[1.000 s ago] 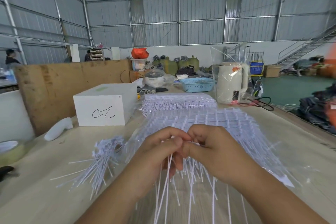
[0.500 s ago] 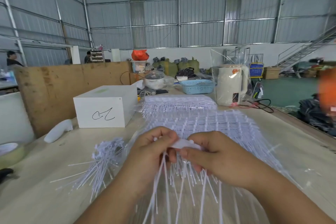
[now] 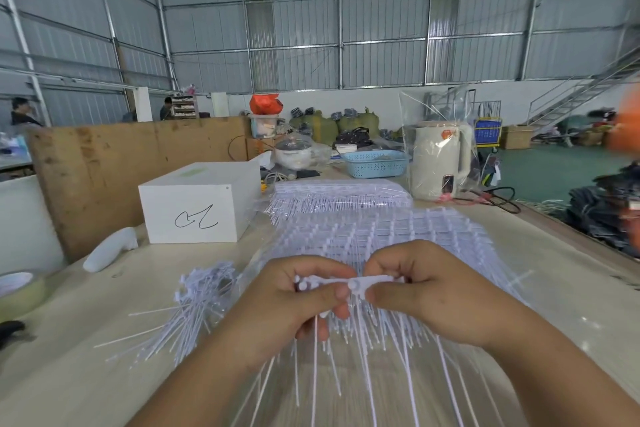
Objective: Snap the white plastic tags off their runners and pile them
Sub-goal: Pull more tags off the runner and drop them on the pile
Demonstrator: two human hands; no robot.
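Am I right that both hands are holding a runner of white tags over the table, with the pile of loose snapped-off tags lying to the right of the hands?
Not quite: in the head view the pile of loose tags lies to the left of the hands. The rest holds: the left hand and right hand both hold the runner over the table.

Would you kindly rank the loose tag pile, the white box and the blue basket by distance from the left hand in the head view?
1. Loose tag pile, just left of the left hand.
2. White box, behind, left.
3. Blue basket, far back, right.
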